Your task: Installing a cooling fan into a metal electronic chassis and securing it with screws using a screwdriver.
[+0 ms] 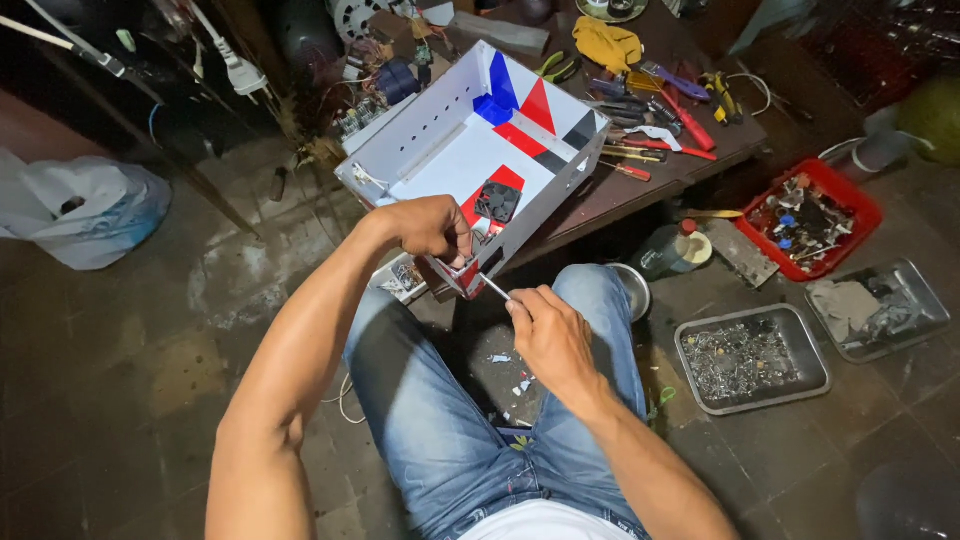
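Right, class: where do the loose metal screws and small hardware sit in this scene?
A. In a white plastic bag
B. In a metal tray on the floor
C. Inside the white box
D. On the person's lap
B: the metal tray on the floor beside the person's right leg holds a heap of small metal hardware.

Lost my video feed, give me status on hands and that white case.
Left hand gripping near edge of white case. Right hand holding thin screwdriver, tip at case corner. Small black fan just inside. Nothing blocking.
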